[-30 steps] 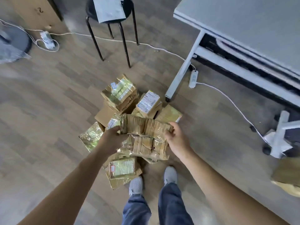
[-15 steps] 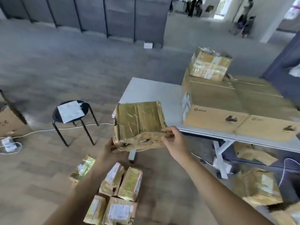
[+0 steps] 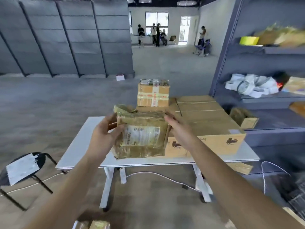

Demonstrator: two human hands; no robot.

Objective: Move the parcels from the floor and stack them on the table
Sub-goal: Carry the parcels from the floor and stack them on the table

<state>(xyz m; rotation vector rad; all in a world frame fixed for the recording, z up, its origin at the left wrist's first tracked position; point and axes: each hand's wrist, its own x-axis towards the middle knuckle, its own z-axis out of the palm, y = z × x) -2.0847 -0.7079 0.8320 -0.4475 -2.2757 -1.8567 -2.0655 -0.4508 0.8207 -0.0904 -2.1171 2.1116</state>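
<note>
Grey-partitioned hall; white worktop (image 3: 82,146) carries a large carton (image 3: 206,116) on its right part, with 1 small taped box (image 3: 153,95) on top. Parcel (image 3: 142,138), label toward camera, stands at the worktop's front edge, just beside the carton's left end; contact with the surface cannot be confirmed. Left hand (image 3: 104,138) clasps its left edge, thumb on the face. Right hand (image 3: 179,131) lies flat against its right side, fingers (image 3: 170,120) straight, probably steering it flush to the carton. Floor parcels (image 3: 99,224) remain.
</note>
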